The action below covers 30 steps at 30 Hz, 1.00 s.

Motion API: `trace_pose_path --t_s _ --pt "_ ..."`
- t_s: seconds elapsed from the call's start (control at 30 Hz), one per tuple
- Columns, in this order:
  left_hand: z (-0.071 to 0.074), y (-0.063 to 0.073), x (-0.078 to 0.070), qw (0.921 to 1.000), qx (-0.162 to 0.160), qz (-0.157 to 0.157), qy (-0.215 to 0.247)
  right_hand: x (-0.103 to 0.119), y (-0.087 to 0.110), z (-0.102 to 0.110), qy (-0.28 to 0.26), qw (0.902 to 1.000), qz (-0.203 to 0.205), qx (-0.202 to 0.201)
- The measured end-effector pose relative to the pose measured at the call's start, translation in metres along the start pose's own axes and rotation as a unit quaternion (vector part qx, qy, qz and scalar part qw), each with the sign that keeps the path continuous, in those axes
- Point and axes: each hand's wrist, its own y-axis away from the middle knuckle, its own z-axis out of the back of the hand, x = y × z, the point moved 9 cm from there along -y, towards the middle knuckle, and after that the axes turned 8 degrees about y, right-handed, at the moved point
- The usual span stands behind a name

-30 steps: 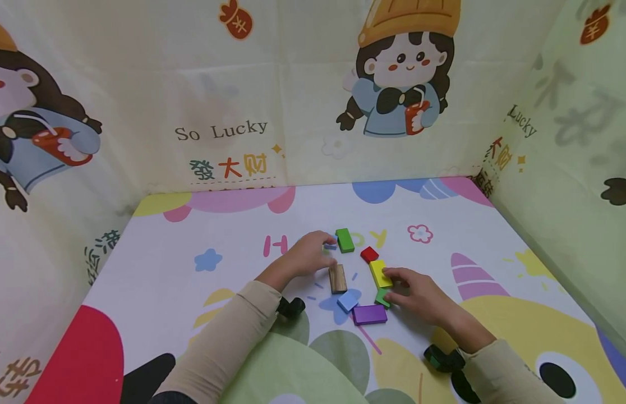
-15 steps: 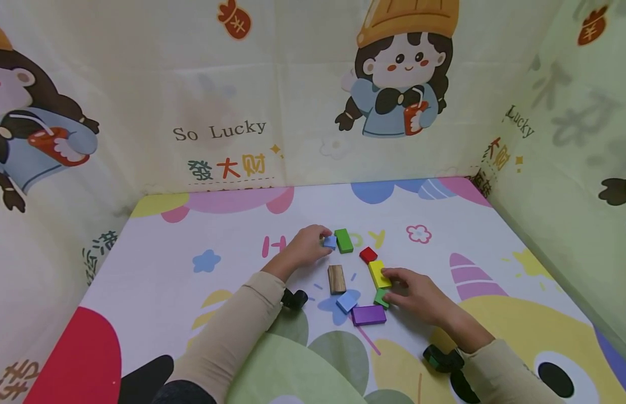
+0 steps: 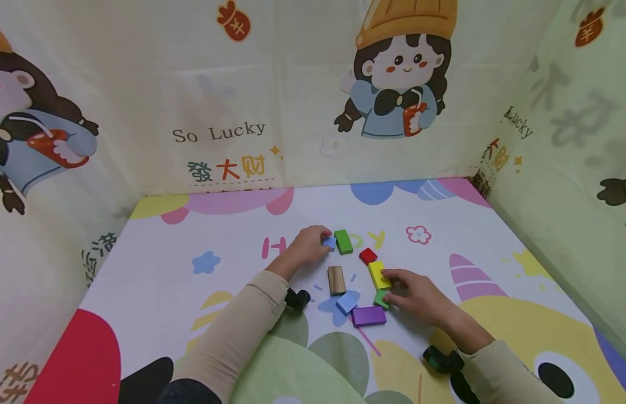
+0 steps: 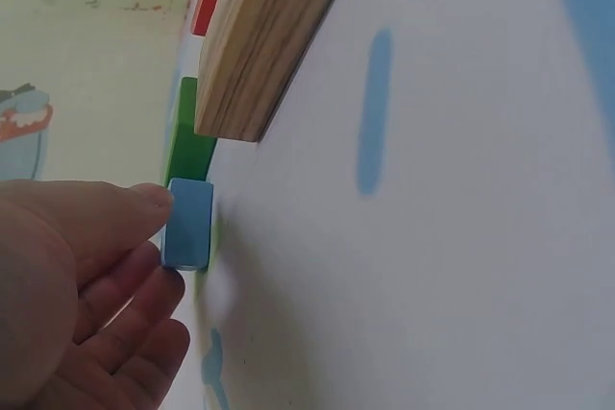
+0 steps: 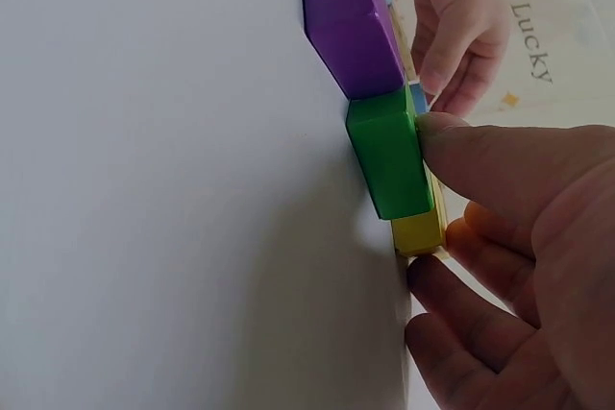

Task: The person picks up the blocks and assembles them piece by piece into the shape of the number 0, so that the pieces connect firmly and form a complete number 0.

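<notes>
My left hand (image 3: 309, 247) pinches a small blue block (image 4: 189, 224) between thumb and fingers, right beside a green oblong block (image 3: 344, 242). My right hand (image 3: 419, 294) reaches in from the right. Its thumb touches a small green block (image 5: 391, 156), and its fingers lie along the side of a yellow block (image 3: 379, 275). A red block (image 3: 368, 256) lies beyond the yellow one. Nearer me, a purple block (image 3: 369, 316) meets the small green block at its corner. Another blue block (image 3: 346, 303) sits by the purple one, and a wood-grain block (image 3: 336, 280) lies just beyond it.
The blocks form a loose ring on a table mat (image 3: 156, 269) printed with cartoon shapes and letters. A printed cloth (image 3: 303, 90) hangs along the back and both sides. Black wrist cameras sit at the left wrist (image 3: 297, 299) and right wrist (image 3: 442, 359).
My left hand has shifted slightly away from me; its thumb has left the wood-grain block's far end and come to the blue block. My right hand has stayed in place.
</notes>
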Motion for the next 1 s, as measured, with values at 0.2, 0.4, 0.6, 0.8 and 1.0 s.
trace_pose_path --t_s 0.2,0.4,0.6,0.8,1.0 --pt "-0.002 -0.001 0.001 1.0000 0.007 0.004 0.004 0.001 0.001 0.000 0.002 1.0000 0.007 -0.002" --pt "-0.004 0.000 0.000 0.9998 0.019 0.000 0.003 0.001 0.001 0.001 0.002 1.0000 0.007 0.001" --pt "-0.006 0.003 0.001 0.9995 0.031 -0.004 0.006 0.001 0.001 0.000 0.003 1.0000 0.009 0.000" --pt "-0.009 0.006 0.001 0.9988 0.046 -0.006 0.014 0.000 0.000 0.000 0.004 1.0000 0.008 -0.001" --pt "-0.013 0.008 0.000 0.9982 0.058 -0.010 0.008 0.001 0.000 0.001 0.006 1.0000 0.007 -0.002"
